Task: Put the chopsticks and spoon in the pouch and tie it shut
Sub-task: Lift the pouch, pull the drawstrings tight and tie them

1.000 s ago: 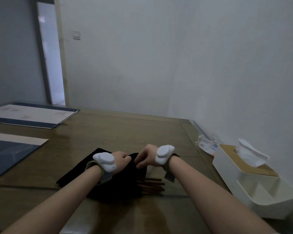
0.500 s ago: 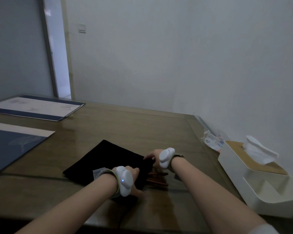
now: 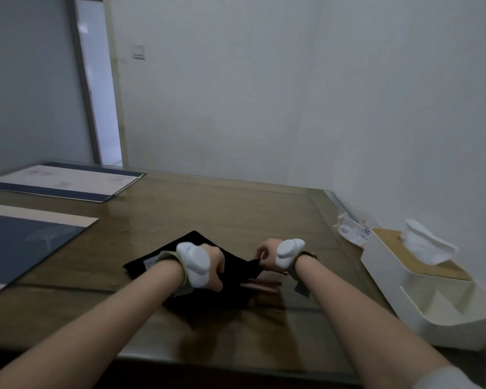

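A black cloth pouch point(image 3: 237, 269) lies on the wooden table point(image 3: 208, 209) in front of me. My left hand point(image 3: 215, 265) grips the pouch from above near its middle. My right hand point(image 3: 267, 252) pinches the pouch's right end and lifts it slightly. Brown chopsticks point(image 3: 260, 286) stick out on the table just right of the pouch, blurred, below my right hand. The spoon is not visible. Both wrists carry white trackers.
A white tissue box point(image 3: 421, 279) with a wooden lid stands at the right table edge, a small plastic packet point(image 3: 351, 230) behind it by the wall. Two blue and white mats point(image 3: 26, 242) lie at the left. A doorway is at the back left.
My left hand moved up from the pouch's near edge onto its middle. My right hand closed on the pouch's right end and raised it; the view shifted slightly.
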